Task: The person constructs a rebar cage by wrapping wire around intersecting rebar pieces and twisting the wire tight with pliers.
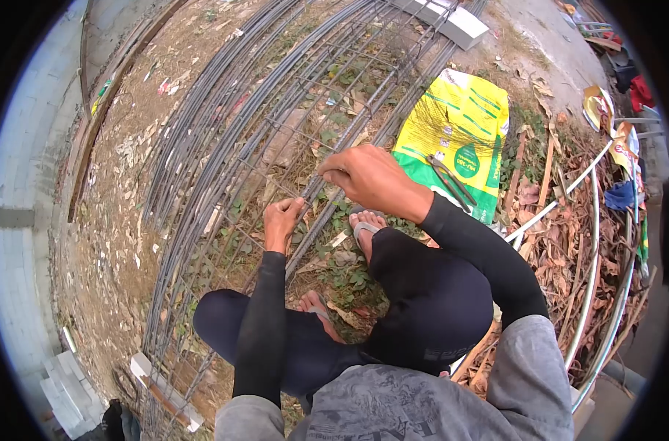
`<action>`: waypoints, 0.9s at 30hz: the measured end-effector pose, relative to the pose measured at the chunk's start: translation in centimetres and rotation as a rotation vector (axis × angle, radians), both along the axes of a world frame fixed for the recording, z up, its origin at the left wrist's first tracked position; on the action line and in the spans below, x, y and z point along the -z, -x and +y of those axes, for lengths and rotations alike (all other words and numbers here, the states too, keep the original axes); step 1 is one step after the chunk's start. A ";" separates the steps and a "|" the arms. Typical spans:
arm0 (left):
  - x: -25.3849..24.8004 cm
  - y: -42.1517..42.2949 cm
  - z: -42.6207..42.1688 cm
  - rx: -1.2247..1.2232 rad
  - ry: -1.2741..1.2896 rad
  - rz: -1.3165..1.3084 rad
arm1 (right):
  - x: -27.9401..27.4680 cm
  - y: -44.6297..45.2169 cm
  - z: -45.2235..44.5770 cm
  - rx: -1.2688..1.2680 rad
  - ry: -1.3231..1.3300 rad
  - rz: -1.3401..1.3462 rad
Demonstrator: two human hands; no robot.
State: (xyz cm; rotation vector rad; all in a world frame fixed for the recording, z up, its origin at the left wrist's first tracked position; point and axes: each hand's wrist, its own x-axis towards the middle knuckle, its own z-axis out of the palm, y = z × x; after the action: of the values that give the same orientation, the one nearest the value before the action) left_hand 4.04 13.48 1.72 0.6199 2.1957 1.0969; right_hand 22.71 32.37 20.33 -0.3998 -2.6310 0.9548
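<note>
Before me lies a cage of long steel rebars point(358, 126) crossed by thinner stirrups. My left hand point(281, 222) is closed, its fingertips pinched together at the near side of the cage beside a thick bar. Whatever it pinches is too small to make out. Higher and to the right, my right hand point(375, 178) is held over the cage's edge with its fingers curled in. Anything inside that grip is hidden. A pair of pincers point(452, 182) rests to the right of it on a yellow and green sack point(466, 110), along with thin dark tie wires point(441, 125).
A pale block point(463, 28) supports the cage's far end, and another block point(165, 393) sits at the near left. Dry leaves and sticks point(547, 272) cover the right, with white pipes point(593, 257) across them. A wall point(26, 162) runs along the left.
</note>
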 end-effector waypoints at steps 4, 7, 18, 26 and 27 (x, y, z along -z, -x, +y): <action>-2.7 -0.5 0.2 -0.027 0.028 -0.115 | 3.8 4.5 0.1 -0.141 -0.207 -0.166; -2.8 0.0 0.3 0.002 0.065 -0.155 | 8.1 9.5 -0.1 -0.249 -0.448 -0.208; -1.9 0.8 0.4 -0.024 0.092 -0.271 | 15.1 17.2 -2.5 -0.392 -0.521 -0.446; -1.8 0.9 0.4 -0.010 0.096 -0.327 | 12.9 15.0 -1.7 -0.285 -0.258 -0.608; -1.5 1.1 0.4 0.008 0.111 -0.322 | 13.3 14.3 -1.8 -0.209 -0.173 -0.579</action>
State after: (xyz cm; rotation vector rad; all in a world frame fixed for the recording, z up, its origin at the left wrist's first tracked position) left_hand 2.91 13.92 3.22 0.3737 1.9566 0.9867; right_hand 8.38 30.62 7.07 -0.4135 -3.3064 0.7406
